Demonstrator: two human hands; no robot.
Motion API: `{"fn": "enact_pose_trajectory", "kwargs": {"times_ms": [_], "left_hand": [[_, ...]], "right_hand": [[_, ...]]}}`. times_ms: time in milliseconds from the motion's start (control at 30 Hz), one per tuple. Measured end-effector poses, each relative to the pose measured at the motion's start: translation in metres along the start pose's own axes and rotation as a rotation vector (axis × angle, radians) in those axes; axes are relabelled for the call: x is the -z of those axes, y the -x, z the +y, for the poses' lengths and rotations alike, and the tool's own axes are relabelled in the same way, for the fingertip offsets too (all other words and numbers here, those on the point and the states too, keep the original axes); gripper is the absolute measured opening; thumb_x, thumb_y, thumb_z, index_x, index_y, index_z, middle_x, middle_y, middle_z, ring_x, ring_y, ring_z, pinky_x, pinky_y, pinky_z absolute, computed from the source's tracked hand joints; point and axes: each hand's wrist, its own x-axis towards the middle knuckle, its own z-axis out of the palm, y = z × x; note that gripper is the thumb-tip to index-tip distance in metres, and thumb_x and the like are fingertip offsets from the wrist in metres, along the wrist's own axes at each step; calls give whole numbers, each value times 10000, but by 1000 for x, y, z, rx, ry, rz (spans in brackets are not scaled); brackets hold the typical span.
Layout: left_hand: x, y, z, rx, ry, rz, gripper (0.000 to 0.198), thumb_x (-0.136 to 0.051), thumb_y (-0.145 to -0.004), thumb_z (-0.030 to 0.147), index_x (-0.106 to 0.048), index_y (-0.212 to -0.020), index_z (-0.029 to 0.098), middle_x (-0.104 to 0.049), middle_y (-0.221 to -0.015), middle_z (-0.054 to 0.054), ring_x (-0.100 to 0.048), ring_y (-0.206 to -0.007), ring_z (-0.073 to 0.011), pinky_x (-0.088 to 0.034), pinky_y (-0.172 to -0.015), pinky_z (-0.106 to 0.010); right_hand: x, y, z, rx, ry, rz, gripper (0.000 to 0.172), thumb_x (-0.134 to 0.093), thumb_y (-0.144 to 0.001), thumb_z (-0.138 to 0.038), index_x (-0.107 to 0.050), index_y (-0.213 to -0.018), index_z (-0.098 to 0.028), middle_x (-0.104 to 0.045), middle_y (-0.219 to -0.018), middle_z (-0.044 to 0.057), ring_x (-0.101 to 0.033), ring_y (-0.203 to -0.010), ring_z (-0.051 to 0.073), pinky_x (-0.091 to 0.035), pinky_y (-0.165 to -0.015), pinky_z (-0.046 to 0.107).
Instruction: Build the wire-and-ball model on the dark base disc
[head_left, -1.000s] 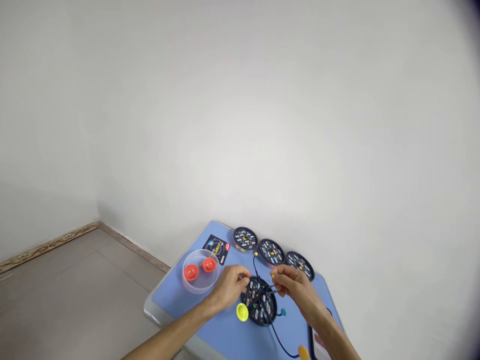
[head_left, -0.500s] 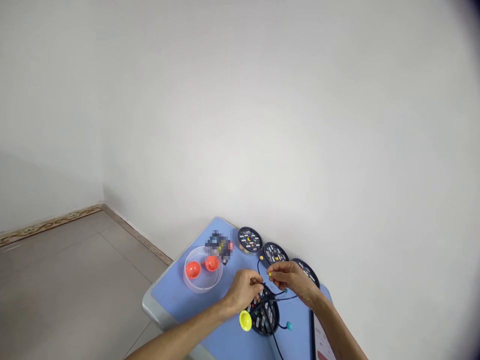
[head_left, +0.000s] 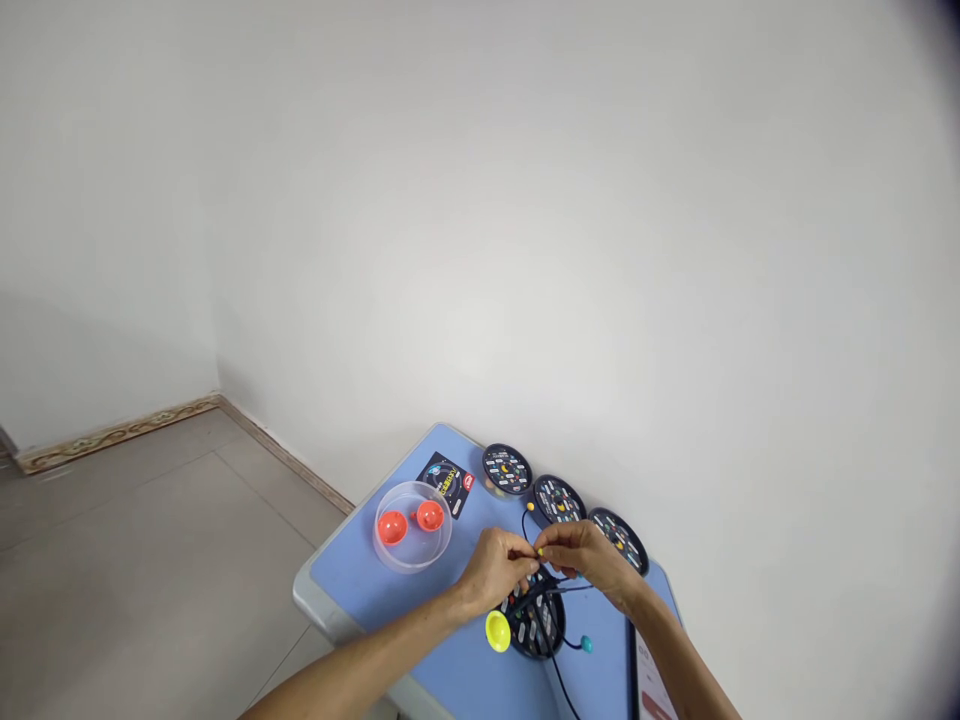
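Above a black printed disc [head_left: 556,628], my two hands meet with their fingertips almost touching. My right hand [head_left: 589,558] is closed in a pinch on a small yellow ball [head_left: 541,552]. My left hand [head_left: 495,572] pinches the end of a thin black rod, partly hidden by the fingers. Several black rods [head_left: 556,660] spread from a hub over the disc. One carries a teal ball [head_left: 586,644], another a small orange ball [head_left: 530,507]. A yellow half-sphere cup [head_left: 498,631] sits at the disc's left edge, below my left hand.
A clear round container [head_left: 380,557] on the blue table [head_left: 352,575] holds two orange-red half-spheres [head_left: 392,527]. Behind it lies a dark printed card [head_left: 442,473]. Black-lidded round containers [head_left: 507,468] line the wall side. A phone or tablet [head_left: 651,680] lies at the right.
My hands have come together, bringing the yellow ball to my left fingertips. The whole view has shifted slightly.
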Motion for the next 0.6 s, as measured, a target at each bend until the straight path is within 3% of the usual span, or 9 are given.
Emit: {"fn": "enact_pose_trajectory", "kwargs": {"times_ms": [367, 600], "left_hand": [[0, 0, -1, -3, 25, -3, 188, -588, -690, 282, -680, -625, 130, -528, -477, 40, -512, -473, -123, -385, -485, -230], [0, 1, 1, 58, 60, 7, 178, -591, -670, 248, -718, -655, 125, -545, -471, 35, -534, -486, -138, -420, -505, -251]], "right_hand": [[-3, 2, -1, 62, 163, 24, 188, -618, -649, -327, -738, -668, -183, -537, -502, -32, -409, -495, 106, -301, -510, 258], [-12, 9, -3, 253, 465, 123, 195, -526, -745, -221, -713, -689, -212, -670, -675, 23, -570, -646, 181, -403, -622, 294]]}}
